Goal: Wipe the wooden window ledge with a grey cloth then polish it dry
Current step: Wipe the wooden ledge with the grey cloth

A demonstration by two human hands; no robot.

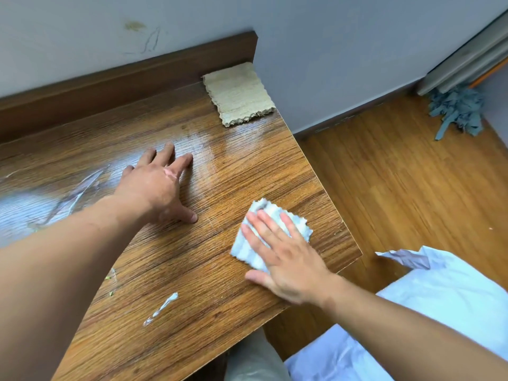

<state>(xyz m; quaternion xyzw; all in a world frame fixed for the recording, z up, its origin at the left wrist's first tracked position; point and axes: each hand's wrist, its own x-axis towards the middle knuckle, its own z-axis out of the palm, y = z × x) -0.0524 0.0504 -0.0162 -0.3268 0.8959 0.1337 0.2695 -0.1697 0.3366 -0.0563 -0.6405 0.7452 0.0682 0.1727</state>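
Grey cloth (270, 233) lies flat near right corner of wooden ledge (170, 259); right hand (286, 257) pressed flat on it, fingers spread. Left hand (158, 187) spread flat on bare wood beside. Tan cloth (237, 94) by wall

Bright, even daylight fills the scene. A pale sheen glares across the far and left parts of the surface (209, 149), turning bluish white towards the left border. Shadows are thin and soft. Wide-angle distortion bows the trim (123, 78). Fine detail looks slightly soft throughout.
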